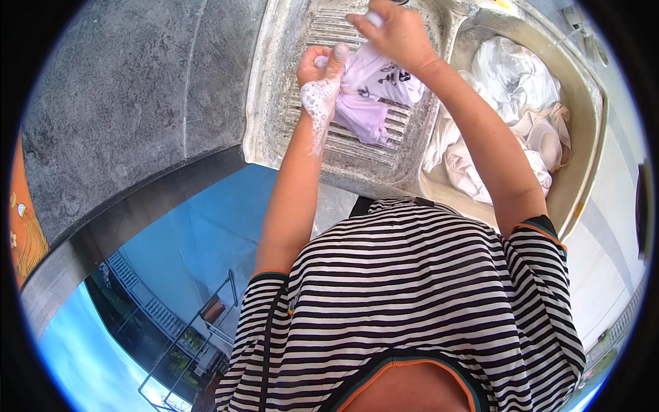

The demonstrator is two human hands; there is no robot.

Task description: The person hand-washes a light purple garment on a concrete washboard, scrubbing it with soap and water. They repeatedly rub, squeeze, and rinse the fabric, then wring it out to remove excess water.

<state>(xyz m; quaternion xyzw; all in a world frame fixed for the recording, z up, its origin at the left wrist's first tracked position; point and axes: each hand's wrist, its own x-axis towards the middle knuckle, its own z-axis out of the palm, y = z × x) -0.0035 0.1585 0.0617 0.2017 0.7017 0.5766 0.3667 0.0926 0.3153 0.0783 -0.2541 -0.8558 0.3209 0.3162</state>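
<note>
A wet lilac garment (367,117) with dark print hangs and lies bunched over the ridged washboard (357,152) of a stone laundry sink. Closed around its left part is my left hand (322,69), thumb up, with white suds covering the wrist. Farther off and to the right, my right hand (401,40) grips another part of the same garment, and a pale bit of cloth pokes out between its fingers. The fabric between both hands is partly hidden by my right hand.
To the right, the sink's basin (583,147) holds a heap of white and cream wet laundry (511,75), some in water. A dark grey stone counter (137,82) adjoins the washboard on the left. Orange patterned fabric (26,220) shows at the far left edge.
</note>
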